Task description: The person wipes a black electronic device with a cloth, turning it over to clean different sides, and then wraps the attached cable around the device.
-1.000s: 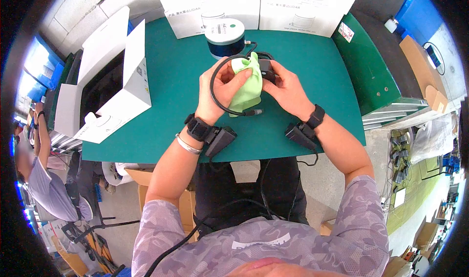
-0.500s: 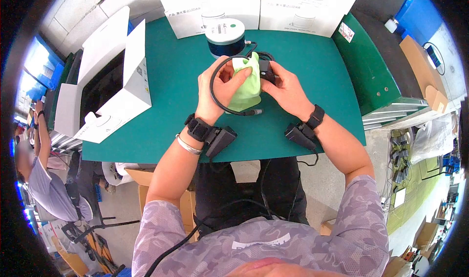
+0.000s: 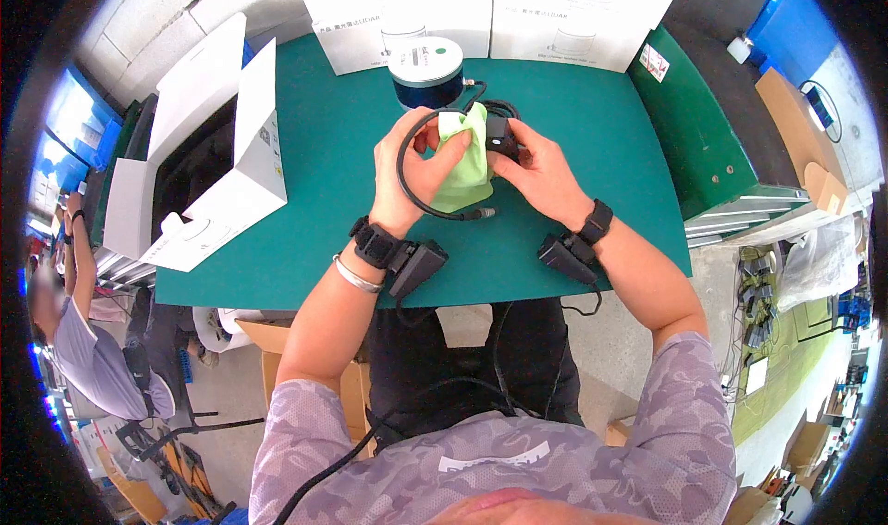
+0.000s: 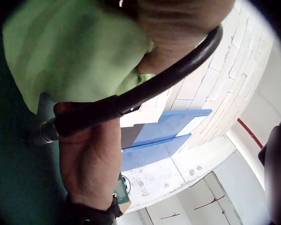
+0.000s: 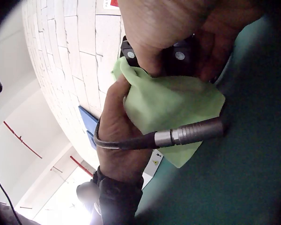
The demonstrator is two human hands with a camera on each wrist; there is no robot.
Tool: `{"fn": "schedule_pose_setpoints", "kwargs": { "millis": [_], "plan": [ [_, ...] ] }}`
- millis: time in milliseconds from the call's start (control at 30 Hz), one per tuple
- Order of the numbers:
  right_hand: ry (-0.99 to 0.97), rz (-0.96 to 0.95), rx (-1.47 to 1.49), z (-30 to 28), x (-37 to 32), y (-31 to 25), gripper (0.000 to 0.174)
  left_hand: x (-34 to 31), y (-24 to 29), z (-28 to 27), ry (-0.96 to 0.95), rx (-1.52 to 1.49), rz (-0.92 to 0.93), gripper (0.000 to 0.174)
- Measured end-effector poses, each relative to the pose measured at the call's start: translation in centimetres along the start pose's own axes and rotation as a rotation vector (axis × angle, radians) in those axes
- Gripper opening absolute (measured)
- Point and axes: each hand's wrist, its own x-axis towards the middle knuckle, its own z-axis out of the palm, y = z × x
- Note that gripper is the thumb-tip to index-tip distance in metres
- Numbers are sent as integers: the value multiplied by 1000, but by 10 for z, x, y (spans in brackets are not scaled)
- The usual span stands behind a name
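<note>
In the head view my left hand [image 3: 403, 175] pinches a light green cloth [image 3: 470, 169] between thumb and fingers. My right hand [image 3: 548, 175] grips a small black box [image 3: 500, 136], close against the cloth. Part of the box is hidden by the fingers in the right wrist view, where two round light spots show on its dark face. A black cable [image 3: 403, 160] loops past the left hand and ends in a metal connector [image 5: 189, 132], which hangs in front of the cloth. Beyond the hands, a round sensor with a white top [image 3: 425, 61] stands on the green table [image 3: 333, 229].
An open white carton [image 3: 222, 201] stands at the left of the table. White boxes with LIDAR print [image 3: 573, 35] line the back. To the right is a green cabinet [image 3: 712, 127]. Another person [image 3: 92, 349] is at the far left.
Both hands have shifted slightly left with the cloth and black box. The cloth's folds have moved, more of the box's face shows, and the connector has drifted a little left.
</note>
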Motion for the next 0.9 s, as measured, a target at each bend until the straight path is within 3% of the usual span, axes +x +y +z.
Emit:
{"fn": "schedule_pose_setpoints", "kwargs": {
  "millis": [367,600,900],
  "plan": [
    [-3,3,-66,0,-1,-4,40,0,-6,-3,-100,-2,-25,20],
    [-21,14,-44,0,-2,-8,39,1,-7,2,-6,-63,58,23],
    [-13,-3,-6,1,-1,-4,40,-1,-6,-3,-119,-20,-33,19]
  ]
}}
